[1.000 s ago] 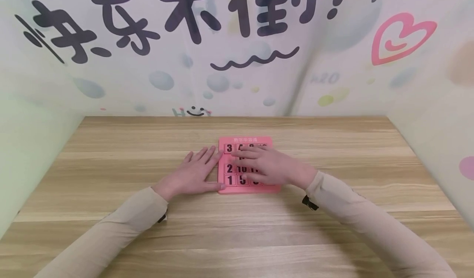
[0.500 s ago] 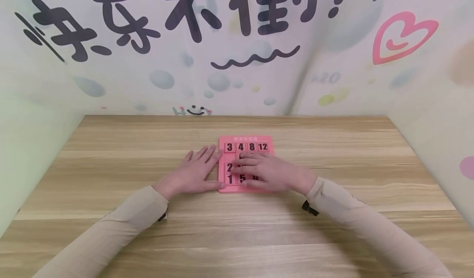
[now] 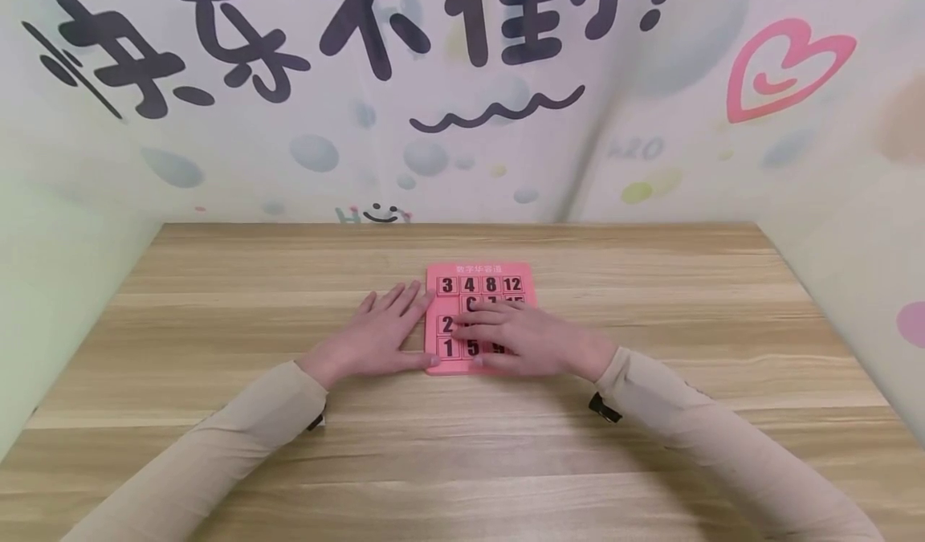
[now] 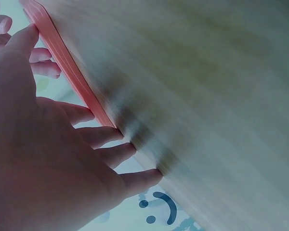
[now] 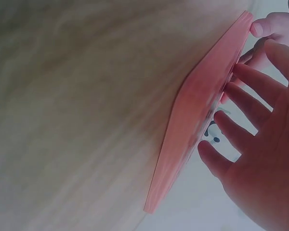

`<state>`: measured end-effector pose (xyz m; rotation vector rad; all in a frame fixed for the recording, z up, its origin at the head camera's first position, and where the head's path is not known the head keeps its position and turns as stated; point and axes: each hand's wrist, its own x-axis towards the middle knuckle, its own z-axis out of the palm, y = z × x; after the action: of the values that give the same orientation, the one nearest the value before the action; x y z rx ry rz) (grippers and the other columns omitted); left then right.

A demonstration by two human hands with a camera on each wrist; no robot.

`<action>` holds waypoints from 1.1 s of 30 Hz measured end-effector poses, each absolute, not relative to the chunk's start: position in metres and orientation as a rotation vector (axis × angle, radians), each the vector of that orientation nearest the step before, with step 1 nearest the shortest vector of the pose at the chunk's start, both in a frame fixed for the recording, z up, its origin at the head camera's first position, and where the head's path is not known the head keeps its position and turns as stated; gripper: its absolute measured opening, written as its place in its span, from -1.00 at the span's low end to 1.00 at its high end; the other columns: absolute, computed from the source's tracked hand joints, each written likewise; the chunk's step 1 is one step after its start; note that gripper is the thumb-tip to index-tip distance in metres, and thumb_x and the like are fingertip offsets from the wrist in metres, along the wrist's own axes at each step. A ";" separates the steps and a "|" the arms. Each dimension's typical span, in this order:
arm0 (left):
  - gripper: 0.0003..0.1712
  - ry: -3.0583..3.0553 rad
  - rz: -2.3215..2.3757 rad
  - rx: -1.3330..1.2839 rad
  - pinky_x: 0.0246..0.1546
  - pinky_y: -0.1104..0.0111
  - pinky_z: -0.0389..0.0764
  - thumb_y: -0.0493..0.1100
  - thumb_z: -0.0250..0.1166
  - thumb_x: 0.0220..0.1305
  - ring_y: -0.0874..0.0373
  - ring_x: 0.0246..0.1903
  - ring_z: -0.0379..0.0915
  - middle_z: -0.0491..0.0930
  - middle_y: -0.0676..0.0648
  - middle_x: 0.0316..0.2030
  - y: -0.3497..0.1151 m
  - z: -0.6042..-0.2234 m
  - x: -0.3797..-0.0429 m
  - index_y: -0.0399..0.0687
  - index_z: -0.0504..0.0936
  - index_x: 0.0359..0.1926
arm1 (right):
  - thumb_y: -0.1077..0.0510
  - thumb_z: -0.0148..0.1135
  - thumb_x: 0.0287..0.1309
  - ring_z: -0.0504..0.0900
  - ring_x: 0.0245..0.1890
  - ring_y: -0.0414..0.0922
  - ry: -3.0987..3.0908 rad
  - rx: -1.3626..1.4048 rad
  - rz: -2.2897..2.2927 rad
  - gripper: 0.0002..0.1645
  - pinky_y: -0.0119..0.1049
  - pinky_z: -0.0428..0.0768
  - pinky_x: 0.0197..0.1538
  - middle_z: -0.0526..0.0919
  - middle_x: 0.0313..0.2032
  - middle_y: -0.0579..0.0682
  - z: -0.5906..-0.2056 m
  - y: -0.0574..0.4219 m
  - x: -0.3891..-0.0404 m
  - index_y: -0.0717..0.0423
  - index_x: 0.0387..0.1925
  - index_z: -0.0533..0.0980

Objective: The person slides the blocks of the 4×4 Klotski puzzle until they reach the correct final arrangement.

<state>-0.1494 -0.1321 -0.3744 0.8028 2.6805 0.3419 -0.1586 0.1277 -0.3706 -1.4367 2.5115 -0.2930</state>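
A pink sliding number puzzle (image 3: pixel 479 269) lies flat on the table. Its top row reads 3, 4, 8, 12, and the leftmost slot of the second row has no tile. My left hand (image 3: pixel 376 336) lies palm down along the puzzle's left edge, fingers spread, with the thumb at the near left corner. In the left wrist view its fingertips (image 4: pixel 118 132) reach the pink rim. Over the right part of the puzzle, my right hand (image 3: pixel 542 337) has its fingers extended onto the tiles, hiding several in the lower rows. In the right wrist view, these fingers (image 5: pixel 236 132) meet the puzzle's top face.
The wood-grain table (image 3: pixel 462 462) extends around the puzzle on all sides. Behind it stands a white backdrop (image 3: pixel 253 165) printed with large dark characters and a pink heart. Pale side walls (image 3: pixel 58 285) border the table. A black strap (image 3: pixel 604 407) shows at the right sleeve.
My right hand has shifted slightly toward the near side, uncovering 4, 8 and 12 in the top row. The left hand stays at the puzzle's left edge.
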 end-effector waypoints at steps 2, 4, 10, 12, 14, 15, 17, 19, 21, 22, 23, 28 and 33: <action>0.10 2.679 0.340 0.802 0.35 -0.19 -0.25 0.42 0.08 0.24 -0.20 0.45 -0.34 -0.22 -0.24 0.49 -0.131 -0.375 -0.150 -0.12 -0.11 0.52 | -0.15 -0.02 0.40 0.12 0.42 0.01 2.511 -1.431 -0.298 -0.40 0.00 0.06 0.42 0.32 0.36 -0.09 -0.371 0.128 -0.159 -0.01 0.36 0.35; 0.10 2.680 0.344 0.803 0.35 -0.19 -0.25 0.42 0.09 0.24 -0.21 0.45 -0.34 -0.22 -0.25 0.49 -0.132 -0.376 -0.150 -0.13 -0.11 0.52 | -0.15 -0.02 0.40 0.12 0.42 0.01 2.510 -1.436 -0.295 -0.40 0.00 0.06 0.42 0.32 0.36 -0.09 -0.371 0.128 -0.159 -0.01 0.36 0.35; 0.11 2.679 0.345 0.801 0.35 -0.19 -0.26 0.43 0.08 0.24 -0.20 0.45 -0.34 -0.23 -0.24 0.49 -0.133 -0.377 -0.150 -0.11 -0.12 0.53 | -0.16 -0.03 0.40 0.11 0.42 0.02 2.512 -1.427 -0.293 -0.39 0.02 0.05 0.42 0.32 0.36 -0.08 -0.369 0.127 -0.160 0.00 0.37 0.34; 0.11 2.678 0.343 0.801 0.35 -0.19 -0.26 0.43 0.07 0.23 -0.19 0.45 -0.35 -0.23 -0.23 0.49 -0.133 -0.377 -0.150 -0.10 -0.13 0.53 | -0.16 -0.03 0.40 0.10 0.42 0.02 2.519 -1.422 -0.291 -0.38 0.03 0.05 0.42 0.32 0.37 -0.07 -0.369 0.127 -0.161 0.00 0.37 0.34; 0.11 2.679 0.344 0.805 0.35 -0.19 -0.26 0.43 0.08 0.24 -0.20 0.45 -0.35 -0.22 -0.24 0.49 -0.132 -0.376 -0.150 -0.11 -0.12 0.53 | -0.15 -0.04 0.41 0.10 0.43 0.02 2.529 -1.424 -0.276 -0.39 0.04 0.04 0.42 0.31 0.37 -0.07 -0.370 0.126 -0.162 -0.02 0.38 0.33; 0.11 2.679 0.344 0.806 0.35 -0.20 -0.26 0.43 0.08 0.24 -0.20 0.45 -0.35 -0.22 -0.24 0.49 -0.132 -0.376 -0.150 -0.12 -0.12 0.53 | -0.14 -0.03 0.41 0.10 0.42 0.02 2.533 -1.429 -0.276 -0.39 0.05 0.04 0.42 0.32 0.37 -0.07 -0.370 0.126 -0.163 -0.02 0.37 0.34; 0.11 2.677 0.341 0.803 0.35 -0.19 -0.26 0.43 0.08 0.23 -0.19 0.45 -0.35 -0.22 -0.23 0.49 -0.132 -0.376 -0.150 -0.11 -0.12 0.53 | -0.13 -0.03 0.40 0.11 0.42 0.02 2.539 -1.434 -0.275 -0.40 0.05 0.04 0.42 0.33 0.36 -0.06 -0.371 0.126 -0.164 -0.02 0.37 0.34; 0.11 2.677 0.341 0.803 0.35 -0.19 -0.26 0.43 0.08 0.23 -0.19 0.45 -0.35 -0.23 -0.23 0.49 -0.132 -0.376 -0.151 -0.11 -0.11 0.53 | -0.12 -0.02 0.40 0.12 0.42 0.02 2.544 -1.441 -0.268 -0.41 0.05 0.04 0.42 0.33 0.36 -0.06 -0.371 0.127 -0.164 -0.03 0.37 0.35; 0.11 2.675 0.342 0.804 0.35 -0.20 -0.26 0.43 0.08 0.24 -0.20 0.45 -0.35 -0.23 -0.23 0.49 -0.132 -0.376 -0.150 -0.11 -0.11 0.53 | -0.11 -0.02 0.40 0.13 0.41 0.02 2.548 -1.445 -0.268 -0.42 0.05 0.05 0.41 0.33 0.36 -0.06 -0.372 0.127 -0.165 -0.03 0.36 0.35; 0.11 2.674 0.339 0.803 0.35 -0.19 -0.26 0.43 0.07 0.24 -0.19 0.45 -0.36 -0.23 -0.23 0.49 -0.132 -0.376 -0.150 -0.11 -0.12 0.53 | -0.12 -0.02 0.40 0.12 0.42 0.01 2.549 -1.442 -0.266 -0.41 0.05 0.05 0.41 0.33 0.36 -0.06 -0.372 0.127 -0.166 -0.04 0.37 0.35; 0.11 2.672 0.336 0.800 0.35 -0.19 -0.26 0.44 0.07 0.24 -0.19 0.45 -0.36 -0.24 -0.23 0.49 -0.132 -0.375 -0.150 -0.10 -0.13 0.53 | -0.11 -0.01 0.40 0.13 0.41 0.01 2.550 -1.445 -0.266 -0.42 0.05 0.06 0.41 0.33 0.36 -0.06 -0.371 0.127 -0.166 -0.03 0.36 0.35; 0.11 2.675 0.335 0.807 0.35 -0.19 -0.25 0.44 0.06 0.23 -0.19 0.45 -0.36 -0.24 -0.23 0.49 -0.132 -0.376 -0.150 -0.11 -0.12 0.53 | -0.09 0.00 0.40 0.15 0.40 0.01 2.548 -1.457 -0.281 -0.42 0.03 0.09 0.41 0.32 0.36 -0.04 -0.372 0.127 -0.170 -0.01 0.36 0.35; 0.11 2.682 0.328 0.817 0.35 -0.20 -0.24 0.44 0.07 0.24 -0.20 0.45 -0.34 -0.23 -0.24 0.49 -0.132 -0.376 -0.150 -0.12 -0.11 0.53 | -0.08 0.00 0.40 0.17 0.40 0.03 2.546 -1.479 -0.291 -0.43 0.04 0.11 0.40 0.33 0.36 -0.01 -0.373 0.127 -0.172 0.02 0.34 0.37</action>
<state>-0.1499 -0.1324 -0.3762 0.8167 2.6819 0.3285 -0.1724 0.1275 -0.3726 -1.4791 2.5460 -0.2914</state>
